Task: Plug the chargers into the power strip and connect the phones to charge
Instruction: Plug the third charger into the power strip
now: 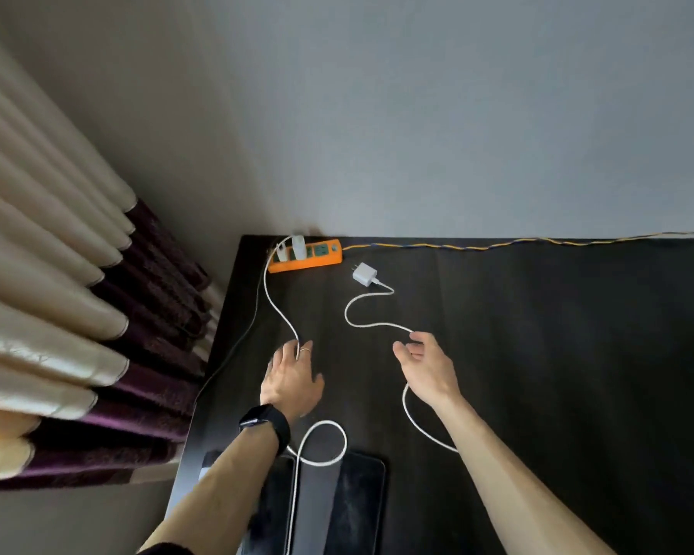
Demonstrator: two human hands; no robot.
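At far left the orange power strip (305,256) already carries one charger, whose cable runs near under the flat, open left hand (293,378). Right of it, the loose white charger (364,272) lies unplugged on the surface (537,354); the right hand's (427,368) fingers (417,338) pinch its cable (363,320). That charger probably wants lifting, prongs turned to a free socket; the phones (357,502) wait nearest.
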